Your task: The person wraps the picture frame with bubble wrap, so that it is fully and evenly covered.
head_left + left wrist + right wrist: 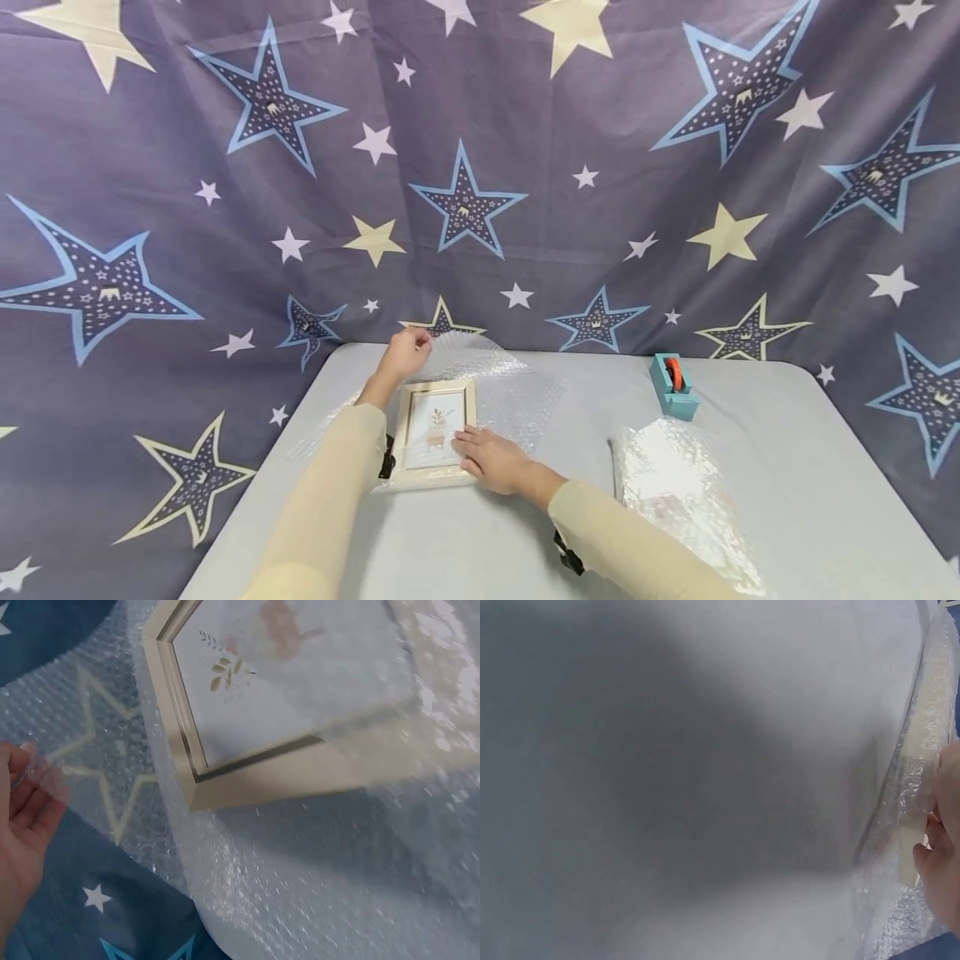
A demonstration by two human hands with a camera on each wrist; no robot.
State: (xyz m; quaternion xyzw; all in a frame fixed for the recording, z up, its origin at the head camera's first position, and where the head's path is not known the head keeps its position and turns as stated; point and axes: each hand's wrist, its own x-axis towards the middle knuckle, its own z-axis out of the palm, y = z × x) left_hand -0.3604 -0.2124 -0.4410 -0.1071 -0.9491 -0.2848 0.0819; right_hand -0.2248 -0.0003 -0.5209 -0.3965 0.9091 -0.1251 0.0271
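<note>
A cream picture frame (406,417) with a plant print lies on a sheet of bubble wrap (517,400), and part of the wrap covers its lower portion. My left hand (406,354) is beyond the frame's far left corner. In the left wrist view, its thumb and fingers pinch the edge of the raised wrap (112,742). My right hand (493,460) rests on the frame's near right part, fingers extended over the wrapped print. In the right wrist view, this hand (946,855) shows only partly, at the wrapped frame's side.
A teal tape dispenser (678,400) with an orange-red roll stands at the back right of the white table (570,517). In front of it lies a bubble-wrapped bundle (675,475). A star-patterned cloth (555,217) hangs behind the table.
</note>
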